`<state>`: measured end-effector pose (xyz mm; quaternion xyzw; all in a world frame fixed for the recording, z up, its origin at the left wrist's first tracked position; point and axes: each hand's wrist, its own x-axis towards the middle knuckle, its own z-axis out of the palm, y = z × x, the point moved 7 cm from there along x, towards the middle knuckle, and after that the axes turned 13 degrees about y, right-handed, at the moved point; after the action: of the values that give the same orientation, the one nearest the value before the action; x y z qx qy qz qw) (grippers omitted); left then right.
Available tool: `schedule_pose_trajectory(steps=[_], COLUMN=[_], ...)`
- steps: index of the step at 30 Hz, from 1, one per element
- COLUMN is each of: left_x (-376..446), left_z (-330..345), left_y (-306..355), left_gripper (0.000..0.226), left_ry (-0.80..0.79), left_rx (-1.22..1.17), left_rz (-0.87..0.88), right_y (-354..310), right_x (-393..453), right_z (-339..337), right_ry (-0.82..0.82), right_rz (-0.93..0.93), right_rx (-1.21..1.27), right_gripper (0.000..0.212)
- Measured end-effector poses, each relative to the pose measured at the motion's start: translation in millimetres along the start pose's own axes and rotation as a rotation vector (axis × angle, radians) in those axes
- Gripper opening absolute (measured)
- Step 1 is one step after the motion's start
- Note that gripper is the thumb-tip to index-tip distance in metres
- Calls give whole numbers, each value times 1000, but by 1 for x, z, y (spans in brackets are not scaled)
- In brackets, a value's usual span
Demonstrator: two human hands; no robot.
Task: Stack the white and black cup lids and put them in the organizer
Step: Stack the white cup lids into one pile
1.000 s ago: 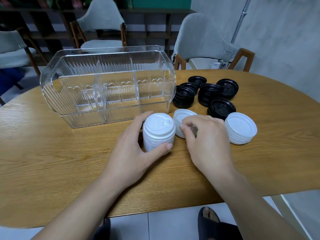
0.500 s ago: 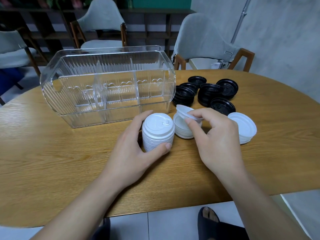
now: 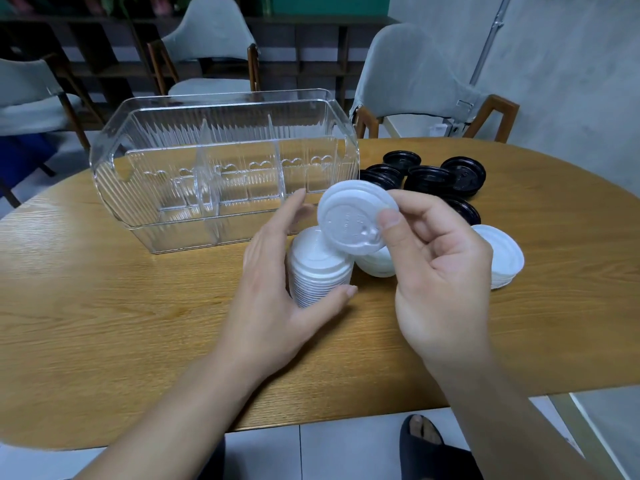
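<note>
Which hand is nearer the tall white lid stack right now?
Left. The left hand wraps around the tall white lid stack; the right hand is beside and above it, pinching a single white lid.

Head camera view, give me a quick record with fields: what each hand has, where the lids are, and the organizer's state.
left hand: left hand grips the tall stack of white lids, upright on the table
right hand: right hand pinches a single white lid, tilted above the stack
other white lids: low pile behind the held lid; another pile right of the right hand
black lids: black lids in low piles right of the organizer
organizer: clear organizer, no lids inside
</note>
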<state>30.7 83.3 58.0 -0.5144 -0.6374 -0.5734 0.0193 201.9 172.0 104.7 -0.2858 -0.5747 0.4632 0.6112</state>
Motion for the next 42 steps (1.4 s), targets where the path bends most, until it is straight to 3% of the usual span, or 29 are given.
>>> schedule_pose_trajectory(steps=[3,7,12,18,21,25,30,35,39,42], left_x=[1,-1,-2,1,2,2,-2,-2,-1,-2], left_z=[-8,-13,-14,-16,-16,-9,3,4,4,4], left_y=[8,13,9,3,1,-2,-21,-22,-23,-20], left_gripper=[115,95,82,71,70,77,118,118,116,117], left_ry=[91,150,157,152,134,57,-77,-104,-109,-123], left_rx=[-26,-40,-64,-101,-91,-40,-6,-26,-38,-50], left_rz=[62,123,74,11,9,-35,-198,-221,-231,-221], right_y=[5,9,8,3,8,15,26,28,30,29], right_x=[-2,-5,-5,-9,-7,-1,-3,-8,-10,-9], right_z=[7,14,15,15,14,10,12,21,25,22], right_ry=[-16,-54,-93,-264,-291,-236,-166,-203,-250,-279], right_rz=[64,146,98,-154,-164,-136,-73,-134,-147,-132], right_rx=[36,73,-33,-452,-491,-508,-539,-645,-701,-744], right_gripper=[19,24,20,73,76,61,52,50,54,78])
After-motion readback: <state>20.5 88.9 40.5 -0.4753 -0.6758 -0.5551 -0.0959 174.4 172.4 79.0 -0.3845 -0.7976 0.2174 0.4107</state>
